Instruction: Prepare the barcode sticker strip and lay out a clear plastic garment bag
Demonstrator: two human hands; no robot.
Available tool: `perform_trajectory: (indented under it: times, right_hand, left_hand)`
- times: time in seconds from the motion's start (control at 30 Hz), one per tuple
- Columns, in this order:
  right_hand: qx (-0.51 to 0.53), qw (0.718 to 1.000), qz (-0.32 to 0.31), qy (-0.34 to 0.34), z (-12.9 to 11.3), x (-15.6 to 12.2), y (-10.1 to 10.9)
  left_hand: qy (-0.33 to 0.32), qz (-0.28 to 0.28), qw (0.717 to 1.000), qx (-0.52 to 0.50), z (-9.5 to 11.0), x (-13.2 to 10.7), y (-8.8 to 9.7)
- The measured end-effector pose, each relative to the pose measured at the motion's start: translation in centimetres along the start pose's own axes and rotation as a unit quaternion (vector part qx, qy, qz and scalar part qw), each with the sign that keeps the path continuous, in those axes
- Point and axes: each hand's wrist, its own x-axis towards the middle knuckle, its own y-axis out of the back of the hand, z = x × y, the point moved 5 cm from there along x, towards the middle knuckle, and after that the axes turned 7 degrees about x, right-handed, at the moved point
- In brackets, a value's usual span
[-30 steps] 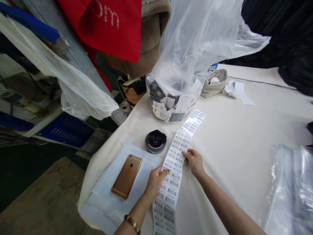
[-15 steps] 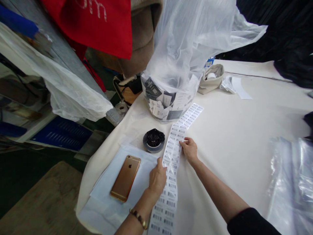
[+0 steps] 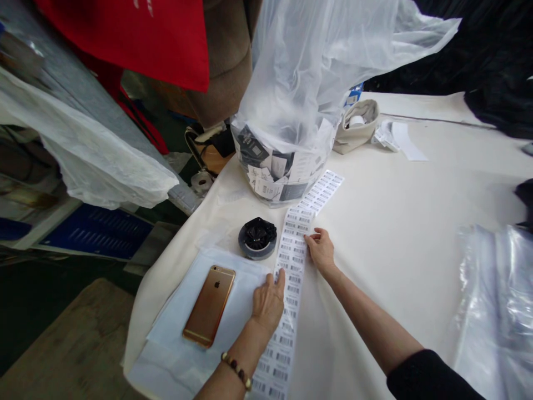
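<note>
White paper strip [image 3: 293, 290] of barcode labels, head view, lies lengthwise on the table [image 3: 387, 222] between both hands; near end runs out of frame. Far part angles right beside the tag bag [image 3: 289, 172]; fold or second piece, can't tell.

Left hand [image 3: 266, 304] at strip's left edge, fingers partly bent, one digit stretched along the labels; pinching or just resting, can't tell. Right hand [image 3: 320, 251] at right edge, fingers curled, narrow gap, a fingertip at the margin; grip underneath hidden.

Handling, judged: very light, thin, floppy, a bit slick on the face; likely to crease or curl, might tear if yanked. Best held by the long side margins, both sides at once, kept flat.

Edges and room: left side tight, with tape roll [image 3: 258, 255] just beside the strip, then phone [image 3: 209, 305] on pale sheets [image 3: 244, 325], then the table's rounded edge. Tag bag limits the far end. Most room is to the right, white table stretching from strip to plastic packs [image 3: 485, 311].
</note>
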Motion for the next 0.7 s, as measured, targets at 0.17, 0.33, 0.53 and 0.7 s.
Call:
perform_trajectory:
  times: [0.17,0.33,0.53,0.7]
  right_hand:
    - [-0.033,0.982,-0.077,0.167,-2.0,-6.3,1.5]
    - [-0.241,0.891,-0.161,0.348,-1.3,-13.1,-0.2]
    - [-0.324,0.881,-0.129,0.319,-0.3,-12.9,0.5]
    - [-0.261,0.943,-0.096,0.181,-0.3,-11.3,1.3]
  left_hand:
    - [-0.010,0.012,0.999,0.033,0.4,0.0,0.5]
    - [0.015,0.053,0.996,0.065,0.8,-0.4,1.4]
    - [-0.031,0.038,0.999,-0.005,0.2,0.5,1.5]
    - [-0.047,0.023,0.997,-0.051,-1.6,-0.2,1.4]
